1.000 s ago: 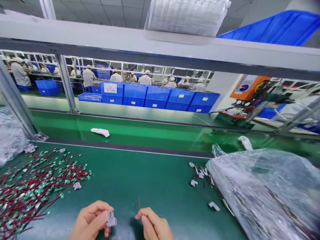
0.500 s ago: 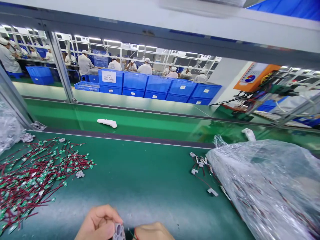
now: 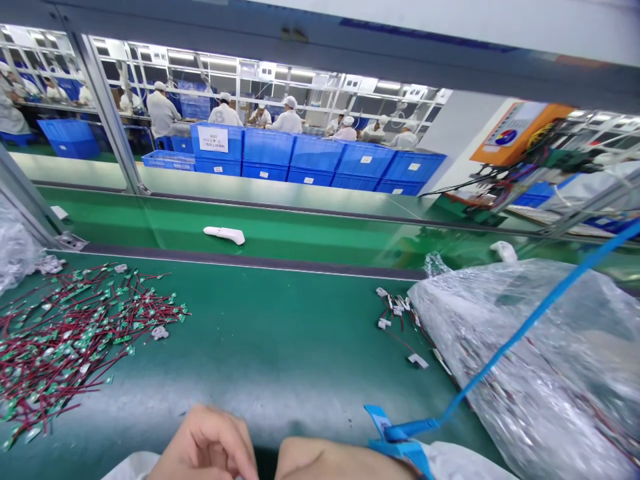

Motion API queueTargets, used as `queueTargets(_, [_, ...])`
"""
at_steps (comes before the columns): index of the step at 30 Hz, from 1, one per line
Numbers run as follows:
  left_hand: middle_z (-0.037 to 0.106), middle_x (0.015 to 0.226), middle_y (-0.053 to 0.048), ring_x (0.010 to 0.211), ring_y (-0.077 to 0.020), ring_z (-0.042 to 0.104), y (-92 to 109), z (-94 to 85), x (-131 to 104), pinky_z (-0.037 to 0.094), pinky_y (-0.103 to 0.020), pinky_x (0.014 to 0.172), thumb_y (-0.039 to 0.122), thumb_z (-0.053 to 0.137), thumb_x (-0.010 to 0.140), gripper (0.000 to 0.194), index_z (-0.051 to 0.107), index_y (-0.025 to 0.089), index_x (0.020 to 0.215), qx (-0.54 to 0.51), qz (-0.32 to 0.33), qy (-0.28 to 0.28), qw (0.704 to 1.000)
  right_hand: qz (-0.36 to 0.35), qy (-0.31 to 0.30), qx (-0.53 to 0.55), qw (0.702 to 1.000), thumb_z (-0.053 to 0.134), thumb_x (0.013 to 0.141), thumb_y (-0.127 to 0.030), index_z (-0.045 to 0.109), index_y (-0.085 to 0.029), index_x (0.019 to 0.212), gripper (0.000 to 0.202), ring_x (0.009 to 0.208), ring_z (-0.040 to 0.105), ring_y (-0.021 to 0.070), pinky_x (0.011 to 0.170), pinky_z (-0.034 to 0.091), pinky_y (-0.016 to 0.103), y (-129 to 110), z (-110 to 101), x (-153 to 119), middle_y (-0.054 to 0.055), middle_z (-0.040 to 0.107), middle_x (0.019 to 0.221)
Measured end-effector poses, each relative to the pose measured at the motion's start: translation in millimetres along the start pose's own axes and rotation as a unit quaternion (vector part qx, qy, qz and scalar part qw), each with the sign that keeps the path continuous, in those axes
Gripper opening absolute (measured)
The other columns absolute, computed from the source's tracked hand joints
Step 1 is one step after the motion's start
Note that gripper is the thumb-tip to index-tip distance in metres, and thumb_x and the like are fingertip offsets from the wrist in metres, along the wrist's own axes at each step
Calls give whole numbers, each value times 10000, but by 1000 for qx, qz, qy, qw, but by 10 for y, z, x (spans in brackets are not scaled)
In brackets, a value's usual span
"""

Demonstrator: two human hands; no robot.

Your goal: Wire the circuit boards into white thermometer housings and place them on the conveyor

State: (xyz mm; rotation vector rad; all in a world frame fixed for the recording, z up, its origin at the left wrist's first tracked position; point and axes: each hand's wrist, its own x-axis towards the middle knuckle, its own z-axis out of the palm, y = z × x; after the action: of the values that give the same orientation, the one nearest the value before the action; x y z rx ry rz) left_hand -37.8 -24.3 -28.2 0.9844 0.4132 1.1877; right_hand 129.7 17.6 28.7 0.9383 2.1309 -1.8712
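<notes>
At the bottom edge, my left hand (image 3: 213, 443) is closed, fingers curled around a small grey plastic piece with round holes; only a sliver of it shows now. Beside it on the right lies my right hand (image 3: 333, 460), seen from the back, its fingers cut off by the frame, so whether it grips anything is hidden. A blue wrist strap (image 3: 405, 450) with a blue cord (image 3: 530, 320) circles the right wrist. To the left spreads a heap of small green circuit boards with dark red wires (image 3: 85, 333), with a grey plastic piece (image 3: 160, 332) at its edge.
A clear plastic bag (image 3: 530, 353) of wired parts covers the right side, with loose white connectors (image 3: 417, 361) beside it. A green conveyor belt (image 3: 320, 243) beyond carries white handheld casings (image 3: 225, 235). Blue bins (image 3: 267, 148) and several people stand farther back.
The view has tilted and shifted slightly. Both hands sit lower and closer together; the grey piece has almost left view. The blue strap and cord now show. The white casing on the belt moved right.
</notes>
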Motion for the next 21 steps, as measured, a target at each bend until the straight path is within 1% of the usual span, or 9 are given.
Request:
queueTargets(2, [518,497,5,470,-62,449,17,20,4,301,-159,457,376,635,667,166,702,234,719,-1,-5,0,1000,10,28,-23,999,361,796,-269,316,-189,456,352,308,208,24,305,185,136,-35,3,-8,-73,267,397])
queueTargets(4, [526,519,1,483,-65,454,65,67,-5,309,-163,464,380,648,652,173,700,221,695,-9,-32,33,999,-2,32,-55,998,411,761,-229,325,-185,464,312,359,256,31,339,220,133,-92,-14,-40,-70,309,437])
queueTargets(7, [536,551,-2,497,-71,458,131,135,-23,318,-172,473,386,669,624,190,693,203,672,-19,-66,78,995,-62,4,-119,991,458,719,-163,296,-179,451,313,444,305,42,395,252,136,-193,-44,-66,-69,322,475])
queueTargets(9, [536,549,-2,500,-74,459,151,152,-29,324,-176,476,381,685,604,191,691,196,651,-15,-70,84,994,-94,-9,-153,984,464,704,-109,284,-178,454,315,471,313,44,419,259,135,-245,-53,-42,-74,312,484])
queueTargets(12, [548,552,-2,493,-72,457,172,146,-32,331,-177,471,371,700,587,190,692,189,641,4,-69,85,994,-114,-39,-168,979,464,672,-14,306,-175,455,313,442,304,39,436,265,133,-280,-49,14,-90,284,451])
queueTargets(14, [566,561,0,489,-71,465,199,146,-30,343,-178,470,366,711,571,199,690,190,661,10,-99,94,991,-103,-38,-166,980,462,653,25,309,-175,446,325,428,296,43,425,255,142,-284,-37,10,-91,270,427])
queueTargets(17, [597,570,2,499,-77,491,247,169,-13,368,-178,482,317,733,551,197,679,185,688,25,-160,112,980,-67,10,-154,986,453,665,-14,288,-185,451,319,457,305,66,404,225,173,-284,-13,-73,-71,283,446])
queueTargets(19, [609,559,2,501,-80,505,267,192,10,381,-174,487,242,743,546,155,673,175,667,54,-164,111,979,-49,31,-111,992,456,665,-77,297,-188,447,292,459,307,74,403,220,191,-284,5,-129,-60,296,455])
queueTargets(21, [620,545,2,491,-83,518,273,215,36,392,-168,479,171,747,530,130,671,173,635,89,-137,115,980,8,67,-22,997,453,652,-124,337,-194,458,237,431,302,71,392,214,200,-286,26,-145,-59,315,455])
